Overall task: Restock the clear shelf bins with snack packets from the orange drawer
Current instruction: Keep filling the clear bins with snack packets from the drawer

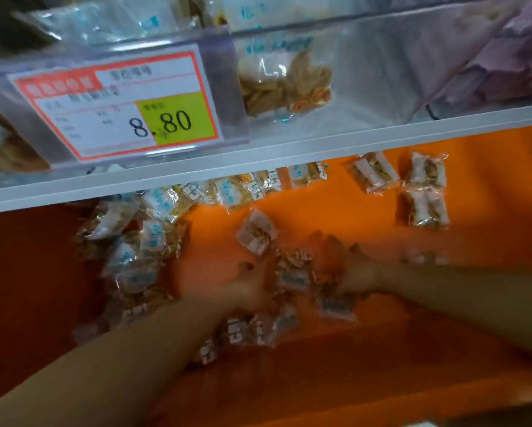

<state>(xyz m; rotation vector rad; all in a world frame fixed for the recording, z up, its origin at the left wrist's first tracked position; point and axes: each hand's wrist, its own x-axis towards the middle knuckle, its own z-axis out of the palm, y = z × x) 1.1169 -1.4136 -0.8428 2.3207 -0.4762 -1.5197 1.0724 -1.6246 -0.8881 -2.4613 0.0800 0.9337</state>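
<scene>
View: one wide-angle camera, worn on the head.
Position: above and behind both forearms, which enter from the lower corners.
Facing: forward and steeply down into the orange drawer [381, 211].
Centre: the left hand [249, 288] and right hand [355, 274] meet at snack packets [292, 275] near mid-frame.
Nearness: very close to the price tag [117, 106] and shelf edge [258, 155], both above the fingers; the drawer floor lies farther.
Tilt: the shelf edge slants, rising rightward.
Sharpness: the tag is readable; the fingers are blurred.

Left hand [249, 288], right hand [357, 272] motion-blurred; grip unclear among snack packets [292, 278]; price tag [117, 106] small print unreadable.
</scene>
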